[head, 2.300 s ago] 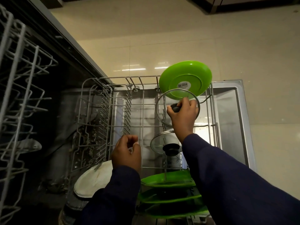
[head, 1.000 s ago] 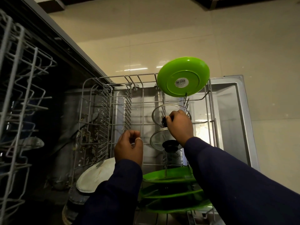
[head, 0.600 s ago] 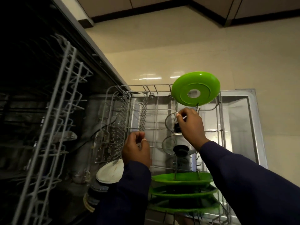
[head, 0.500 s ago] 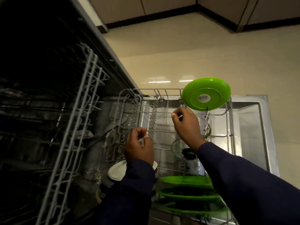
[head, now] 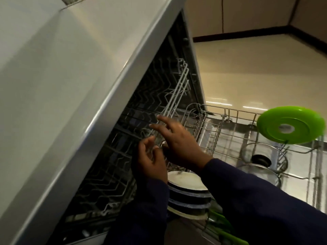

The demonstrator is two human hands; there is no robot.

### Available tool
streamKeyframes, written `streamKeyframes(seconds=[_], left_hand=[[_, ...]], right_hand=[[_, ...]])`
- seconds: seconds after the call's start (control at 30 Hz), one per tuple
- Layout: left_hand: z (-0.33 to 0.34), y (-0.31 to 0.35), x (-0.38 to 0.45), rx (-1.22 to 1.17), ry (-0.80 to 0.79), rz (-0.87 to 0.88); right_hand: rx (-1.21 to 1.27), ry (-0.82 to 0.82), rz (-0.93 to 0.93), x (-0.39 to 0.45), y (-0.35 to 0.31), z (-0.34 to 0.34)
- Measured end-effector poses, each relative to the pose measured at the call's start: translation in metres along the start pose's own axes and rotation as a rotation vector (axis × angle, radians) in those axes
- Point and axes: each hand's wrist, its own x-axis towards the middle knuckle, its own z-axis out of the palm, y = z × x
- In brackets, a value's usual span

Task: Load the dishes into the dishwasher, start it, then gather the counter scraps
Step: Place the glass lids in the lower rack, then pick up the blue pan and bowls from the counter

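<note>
The right hand [head: 178, 144] has released the steel-rimmed glass lid [head: 263, 156], now standing in the pulled-out wire lower rack [head: 230, 137]. Both hands, left hand [head: 150, 156] included, reach open-fingered toward the grey wire upper rack [head: 169, 106]; lower-rack loading appears complete.

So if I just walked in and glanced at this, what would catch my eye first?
Probably the bright green plate, standing on edge at the far right of the pulled-out lower rack. Next, the two hands in the middle: the right hand with fingers spread toward the upper rack, the left hand just below it. The pale dishwasher front fills the whole left side.
</note>
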Motion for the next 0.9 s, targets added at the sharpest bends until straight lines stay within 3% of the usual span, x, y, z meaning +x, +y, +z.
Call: streamKeyframes(seconds=[0.13, 0.33, 0.57, 0.9], left_hand=[[-0.017, -0.008, 0.01, 0.038, 0.032, -0.071], [-0.034, -0.023, 0.015, 0.066, 0.056, -0.168], [-0.037, -0.003, 0.005, 0.008, 0.035, -0.22], [-0.005, 0.054, -0.03, 0.074, -0.059, -0.179]], right_hand=[[-0.159, -0.264, -0.018, 0.006, -0.006, 0.01], [-0.324, -0.341, -0.069, 0.024, -0.015, -0.006], [-0.282, -0.41, -0.087, 0.001, -0.01, -0.041], [-0.325, -0.549, 0.123, -0.099, 0.018, -0.144]])
